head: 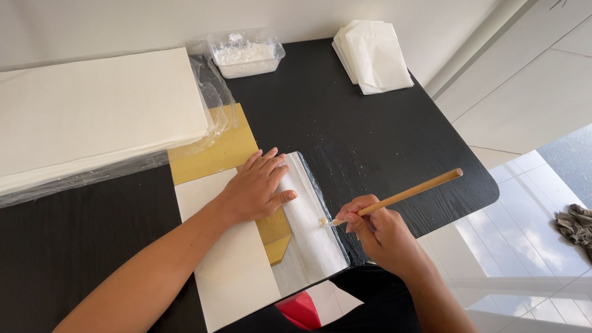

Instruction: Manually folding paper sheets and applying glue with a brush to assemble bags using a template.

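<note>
Head view, inspector A: The left hand (256, 188) lies flat with fingers spread, pressing on a white card (228, 271) and the gold sheet (216, 151) that shows beneath and beside it on the black desk (345, 117). The right hand (379, 231) is closed in a pinch around a wooden-handled brush (394, 198), with its bristle tip touching the white paper strip (311, 234) just right of the card.

Inspector B: Where does the strip sit, and what state is it in?

A: It runs along the right edge of the card, near the desk's front edge. Its surface looks glossy in part, and wet smears shine on the desk just beyond it, so I judge that paste is already on much of it. The brush tip rests about midway along its length, towards the right edge. How much stays dry I cannot tell.

B: Supplies?

A: A clear plastic tub of white paste (245, 54) stands at the back of the desk, well apart from the hands. A large stack of white paper in clear wrap (92, 111) lies at the left, and a small pile of folded white sheets (373, 55) at the back right. A red piece (302, 309) shows under the card's near edge.

B: Progress?

A: Brushing appears under way. No fold over the card is visible yet.
</note>
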